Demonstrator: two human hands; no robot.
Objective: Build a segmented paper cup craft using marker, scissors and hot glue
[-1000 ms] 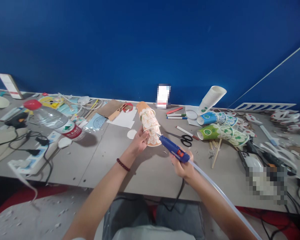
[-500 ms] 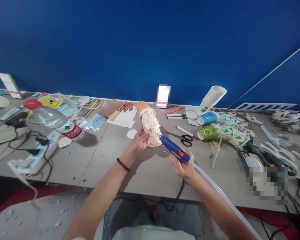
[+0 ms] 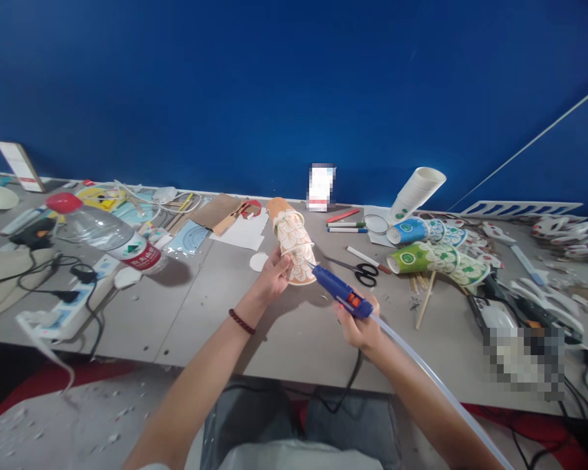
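Forearms (image 3: 196, 378) slant in across the near edge of the table (image 3: 294, 352), and I see both hands plainly through the head camera. The right hand (image 3: 359, 323), the nearer of the two, is wrapped around a blue glue gun (image 3: 338, 290); a clear glue stick (image 3: 414, 356) trails from its back end along that arm. I read the nozzle as aimed toward the far left corner, its tip right at the orange cup column (image 3: 294, 241); whether they touch, I cannot tell.

The left hand (image 3: 275, 274) grips that column from its left side, thumb on the nearest cup. Its long axis runs from near to far with a slight lean left: the wide rim faces the near edge, the narrow base the far edge. It sits just beyond and between the two hands, about midway between the table's side edges. I can't make out whether its far end rests on anything.

Left of the left hand I have a white disc (image 3: 259, 262); right of the gun, black-handled scissors (image 3: 360, 269). Farther right lie a green cup column (image 3: 436, 261) and, beyond it, a blue one (image 3: 424, 231). A phone (image 3: 321, 187) stands at the far edge, before the blue wall (image 3: 274, 91).
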